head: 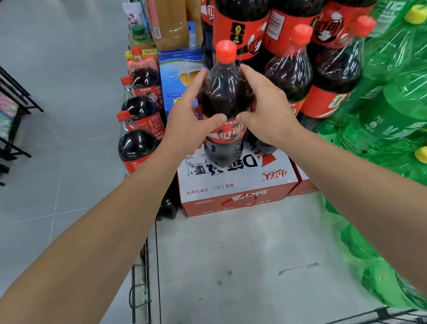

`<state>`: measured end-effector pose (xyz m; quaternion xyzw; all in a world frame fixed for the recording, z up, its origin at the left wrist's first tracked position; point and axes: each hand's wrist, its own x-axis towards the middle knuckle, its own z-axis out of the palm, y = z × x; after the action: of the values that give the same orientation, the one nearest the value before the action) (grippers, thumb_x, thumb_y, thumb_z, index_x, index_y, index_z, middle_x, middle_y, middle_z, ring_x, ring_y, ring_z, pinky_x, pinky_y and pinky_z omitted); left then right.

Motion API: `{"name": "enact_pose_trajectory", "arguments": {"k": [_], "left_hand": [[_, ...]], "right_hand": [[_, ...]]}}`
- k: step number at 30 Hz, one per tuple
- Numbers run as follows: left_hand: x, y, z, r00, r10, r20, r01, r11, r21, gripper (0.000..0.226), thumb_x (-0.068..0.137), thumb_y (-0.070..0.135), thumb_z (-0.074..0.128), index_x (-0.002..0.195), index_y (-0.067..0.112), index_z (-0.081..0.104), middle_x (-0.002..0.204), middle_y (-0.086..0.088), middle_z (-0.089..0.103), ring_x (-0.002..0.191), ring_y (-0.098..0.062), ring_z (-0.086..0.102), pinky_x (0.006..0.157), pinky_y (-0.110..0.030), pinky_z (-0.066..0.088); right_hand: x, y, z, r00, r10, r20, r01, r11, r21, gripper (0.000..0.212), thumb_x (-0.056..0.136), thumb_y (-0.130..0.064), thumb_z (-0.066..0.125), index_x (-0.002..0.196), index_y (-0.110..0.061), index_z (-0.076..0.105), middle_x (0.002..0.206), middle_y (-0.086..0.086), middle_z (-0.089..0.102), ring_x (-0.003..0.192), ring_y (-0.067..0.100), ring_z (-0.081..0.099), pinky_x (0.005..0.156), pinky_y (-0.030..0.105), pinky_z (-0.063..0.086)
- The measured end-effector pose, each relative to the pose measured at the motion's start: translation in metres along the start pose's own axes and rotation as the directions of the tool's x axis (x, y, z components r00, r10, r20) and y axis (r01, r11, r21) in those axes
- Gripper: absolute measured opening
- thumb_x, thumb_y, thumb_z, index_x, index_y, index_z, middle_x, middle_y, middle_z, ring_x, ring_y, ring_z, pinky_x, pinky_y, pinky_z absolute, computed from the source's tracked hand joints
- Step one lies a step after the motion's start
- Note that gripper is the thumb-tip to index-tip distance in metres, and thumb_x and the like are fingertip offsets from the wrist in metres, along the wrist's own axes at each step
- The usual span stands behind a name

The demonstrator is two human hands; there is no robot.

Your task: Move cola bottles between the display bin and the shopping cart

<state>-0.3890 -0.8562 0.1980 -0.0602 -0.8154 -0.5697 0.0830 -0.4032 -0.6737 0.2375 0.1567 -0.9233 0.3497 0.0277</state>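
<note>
A large cola bottle (224, 101) with a red cap and red label stands upright on a red and white carton (237, 183). My left hand (189, 122) grips its left side and my right hand (265, 113) grips its right side, thumbs meeting just above the label. Shrink-wrapped packs of cola bottles (297, 38) are stacked right behind it. More single cola bottles (139, 121) stand in a row to the left. A black wire rim (141, 292) runs along the lower left of the grey floor panel (242, 262).
Green soda bottle packs (404, 109) with yellow caps fill the right side. Yellow juice bottles (171, 18) and a blue carton (180, 79) sit at the back. A black rack (0, 123) with colourful items stands on the left across the grey shop floor.
</note>
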Motion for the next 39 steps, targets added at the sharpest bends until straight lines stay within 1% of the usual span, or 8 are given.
{"name": "enact_pose_trajectory", "arguments": {"k": [3,9,16,22,26,32,36,39], "left_hand": [[0.013,-0.001,0.001,0.999,0.029,0.021,-0.028,1.000,-0.001,0.092,0.078,0.019,0.075,0.157,0.023,0.030,0.154,0.010,0.043,0.138,0.000,0.043,0.112,-0.038,0.045],[0.031,-0.003,0.007,0.999,0.019,0.034,-0.019,1.000,0.006,0.090,0.080,0.022,0.075,0.158,0.025,0.029,0.149,0.018,0.042,0.138,0.001,0.041,0.111,-0.038,0.045],[0.031,0.001,0.022,1.000,0.009,-0.029,-0.009,1.000,0.015,0.092,0.077,0.024,0.074,0.157,0.023,0.029,0.148,0.010,0.048,0.135,-0.008,0.048,0.109,-0.039,0.046],[0.037,0.003,0.025,1.000,0.012,0.019,-0.014,0.994,0.110,0.096,0.075,0.038,0.071,0.158,0.026,0.025,0.149,0.003,0.046,0.135,-0.011,0.046,0.109,-0.041,0.045],[0.034,0.000,0.024,1.000,0.009,0.016,-0.010,0.993,0.117,0.095,0.077,0.034,0.072,0.158,0.024,0.024,0.150,0.004,0.044,0.137,-0.010,0.042,0.112,-0.041,0.042],[0.029,0.015,0.016,1.000,-0.005,0.012,0.002,0.975,0.224,0.088,0.083,0.025,0.077,0.157,0.019,0.029,0.148,0.001,0.048,0.134,-0.015,0.046,0.110,-0.029,0.039],[0.013,0.029,0.008,0.999,0.038,0.001,-0.037,0.940,0.339,0.069,0.088,0.029,0.070,0.150,0.019,0.042,0.143,0.001,0.053,0.132,-0.016,0.048,0.111,-0.037,0.040],[-0.012,0.036,0.005,0.997,0.049,0.060,-0.072,0.877,0.476,0.066,0.093,0.032,0.066,0.152,0.017,0.040,0.151,-0.002,0.047,0.139,-0.018,0.042,0.114,-0.032,0.032]], "right_hand": [[0.007,-0.001,0.004,0.999,0.001,-0.051,-0.002,1.000,-0.027,0.091,0.081,0.000,0.076,0.160,-0.015,0.032,0.159,0.003,0.044,0.148,0.020,0.040,0.123,0.038,0.033],[0.019,-0.001,0.000,0.994,0.040,-0.097,-0.051,0.993,-0.106,0.086,0.081,0.003,0.072,0.157,-0.016,0.037,0.152,0.002,0.053,0.139,0.024,0.049,0.114,0.044,0.044],[0.023,0.002,0.001,0.986,0.012,-0.165,-0.040,0.985,-0.170,0.078,0.078,0.008,0.064,0.150,-0.014,0.044,0.142,0.007,0.061,0.129,0.031,0.059,0.106,0.048,0.049],[0.016,0.003,-0.001,0.987,-0.030,-0.157,-0.016,0.959,-0.284,0.078,0.084,0.009,0.061,0.156,-0.006,0.036,0.156,0.014,0.047,0.140,0.035,0.048,0.111,0.048,0.043],[0.011,0.003,-0.001,0.988,-0.024,-0.150,-0.025,0.948,-0.318,0.078,0.089,0.004,0.064,0.159,-0.005,0.031,0.161,0.013,0.038,0.144,0.035,0.043,0.113,0.047,0.038],[0.001,-0.001,-0.008,0.996,-0.034,-0.087,0.004,0.947,-0.323,0.077,0.092,-0.011,0.069,0.158,-0.005,0.031,0.161,0.013,0.037,0.142,0.034,0.044,0.110,0.045,0.041],[-0.021,-0.004,-0.016,0.998,-0.035,-0.046,0.015,0.924,-0.383,0.072,0.093,-0.018,0.069,0.156,-0.006,0.037,0.159,0.011,0.041,0.145,0.033,0.040,0.114,0.042,0.039],[-0.048,-0.006,-0.020,0.998,-0.066,0.014,0.065,0.882,-0.466,0.067,0.094,-0.023,0.068,0.153,-0.002,0.042,0.152,0.015,0.048,0.143,0.033,0.040,0.120,0.041,0.032]]}}
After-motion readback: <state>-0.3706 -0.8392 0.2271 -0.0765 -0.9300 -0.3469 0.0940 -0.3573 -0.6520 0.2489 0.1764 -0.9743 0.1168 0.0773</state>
